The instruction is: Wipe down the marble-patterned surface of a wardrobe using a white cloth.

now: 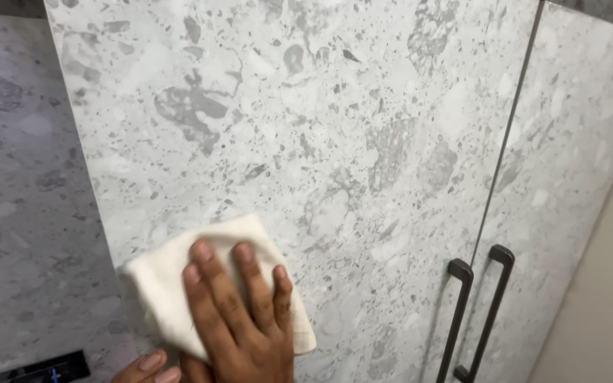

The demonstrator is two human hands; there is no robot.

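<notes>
Item: folded cream cotton cloth (pixel 179 284), flat against the grey speckled stone-look cabinet door (pixel 306 128), near its lower left edge. Right hand (pixel 243 319): fingers spread, palm pressing the cloth. Left hand (pixel 147 369): fingertips only visible below; posture cannot be told. Two dark metal bar handles (pixel 459 319) lower right.

A single head-worn camera looked at a vertical grey stone-patterned cabinet door (pixel 306 142) from close range — the door filled nearly the whole frame. The view was tilted, so the door edges ran slantwise, leaning rightward toward the top. It faced the front squarely rather than down, with the person's hand (pixel 246 319) entering from the bottom edge. Two dark bar handles (pixel 477 319) sat at the lower right — a plain beige wall (pixel 604 305) cut the right corner. No second view existed to overlap with.
</notes>
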